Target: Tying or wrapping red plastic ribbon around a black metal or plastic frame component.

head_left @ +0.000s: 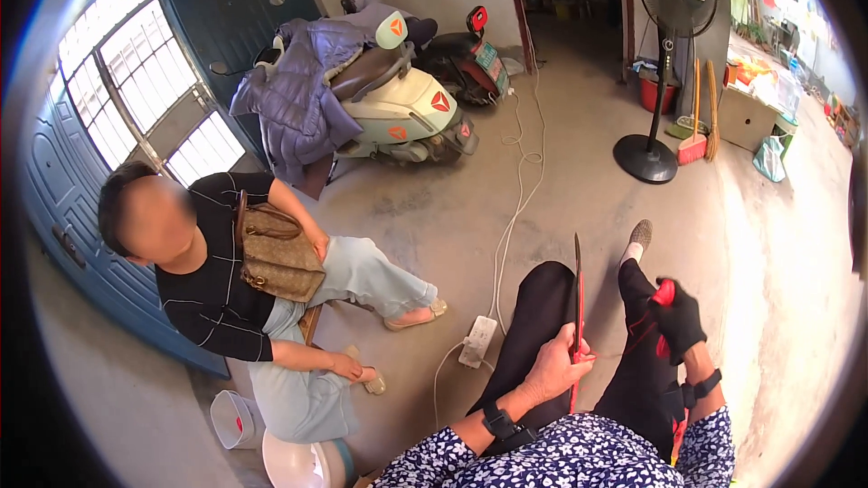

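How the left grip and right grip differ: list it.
The left grip is bare; the right grip wears a black glove. The left grip holds a long, thin, dark-and-red strip; the right grip seems closed on a shorter-looking red thing. Both have a black band at the wrist.

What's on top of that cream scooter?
A purple padded covering drapes over the front of the scooter; behind it, the brown seat shows. Whatever the covering hides can't be seen.

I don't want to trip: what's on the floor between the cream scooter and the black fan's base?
Loose white cord lies there, between the cream scooter and the black fan's base; the head view shows it.
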### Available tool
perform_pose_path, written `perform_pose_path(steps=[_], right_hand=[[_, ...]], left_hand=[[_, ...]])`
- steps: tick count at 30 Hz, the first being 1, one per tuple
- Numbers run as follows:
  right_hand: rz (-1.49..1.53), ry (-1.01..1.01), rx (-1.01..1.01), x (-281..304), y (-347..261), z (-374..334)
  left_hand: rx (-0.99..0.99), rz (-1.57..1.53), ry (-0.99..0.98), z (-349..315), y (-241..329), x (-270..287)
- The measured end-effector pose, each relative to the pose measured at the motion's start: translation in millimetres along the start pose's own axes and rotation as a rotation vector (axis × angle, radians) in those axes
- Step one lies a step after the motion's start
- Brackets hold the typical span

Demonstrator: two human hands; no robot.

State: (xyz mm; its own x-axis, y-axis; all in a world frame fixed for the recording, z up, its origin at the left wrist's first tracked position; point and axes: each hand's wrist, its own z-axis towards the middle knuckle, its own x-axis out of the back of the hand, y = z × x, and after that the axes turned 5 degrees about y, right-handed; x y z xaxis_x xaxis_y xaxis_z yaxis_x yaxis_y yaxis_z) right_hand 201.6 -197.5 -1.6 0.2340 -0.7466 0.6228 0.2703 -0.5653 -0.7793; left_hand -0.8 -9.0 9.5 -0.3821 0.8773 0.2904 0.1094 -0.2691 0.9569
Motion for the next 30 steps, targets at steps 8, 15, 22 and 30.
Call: perform_pose_path(steps=[8,15,22,30], right_hand=[[0.284,-0.067,0.018,13,-70,42],[0.447,0.096,0.110,27,-157,33],[0.463,-0.030,0.014,22,-126,60],[-0.205,0.289,0.063,25,39,-6]], left_hand=[[-0.021,-0.054,0.067,8,6,-7],[0.005,-0.062,0.044,9,8,5],[0.069,-0.088,0.010,6,7,-3],[0.068,-0.176,0.117,8,15,-7]])
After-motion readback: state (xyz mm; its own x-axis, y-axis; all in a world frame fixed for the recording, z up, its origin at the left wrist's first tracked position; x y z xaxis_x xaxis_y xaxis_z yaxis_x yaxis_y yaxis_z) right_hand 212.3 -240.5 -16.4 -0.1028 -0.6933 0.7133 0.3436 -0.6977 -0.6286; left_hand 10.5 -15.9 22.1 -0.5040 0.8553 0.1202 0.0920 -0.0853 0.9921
